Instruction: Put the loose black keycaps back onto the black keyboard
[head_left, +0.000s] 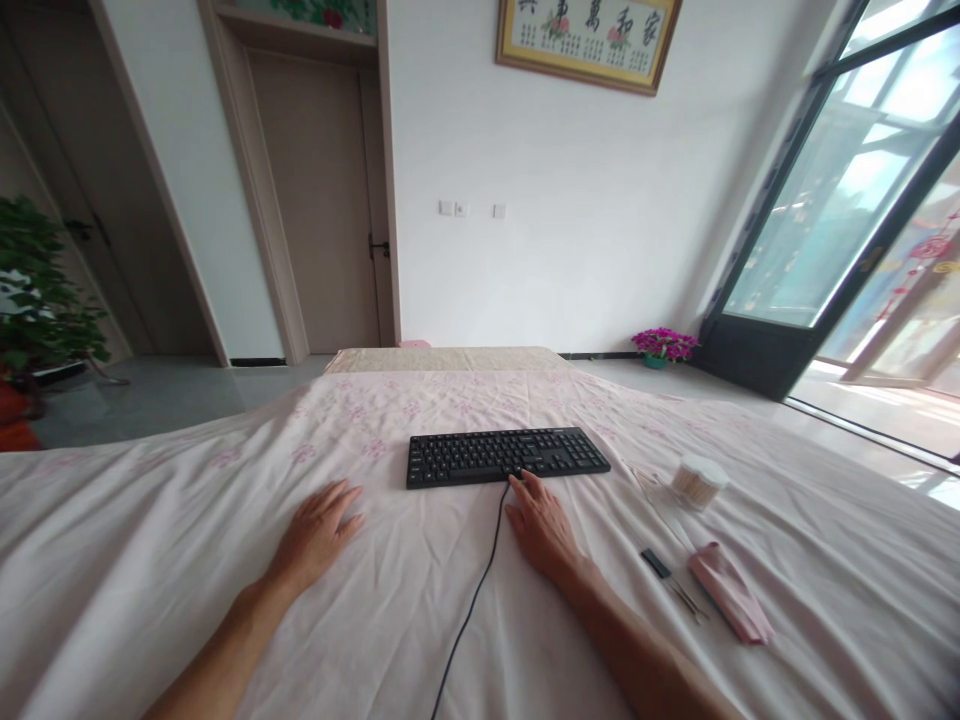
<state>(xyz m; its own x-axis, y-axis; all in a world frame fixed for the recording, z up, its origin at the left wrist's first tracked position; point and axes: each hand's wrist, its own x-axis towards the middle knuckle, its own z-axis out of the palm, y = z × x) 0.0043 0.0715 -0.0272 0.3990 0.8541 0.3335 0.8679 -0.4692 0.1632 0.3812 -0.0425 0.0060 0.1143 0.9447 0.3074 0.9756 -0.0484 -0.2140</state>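
Observation:
A black keyboard (480, 458) lies on the pink flowered cloth (405, 610) in front of me. Its dark cable (480, 590) runs from the near edge toward me. My right hand (538, 515) is at the keyboard's near edge, beside the cable, fingertips touching that edge; its fingers are stretched out and it grips nothing that I can see. Flat on the cloth, left of the keyboard and apart from it, rests my left hand (319, 530), fingers extended and holding nothing.
To the right sit a clear round tub of cotton swabs (697, 482), a folded pink cloth (729, 592) and a small dark-handled tool (656, 563) with thin metal pieces beside it. Loose swabs (645, 480) lie near the tub. Beyond the table stand potted purple flowers (665, 345).

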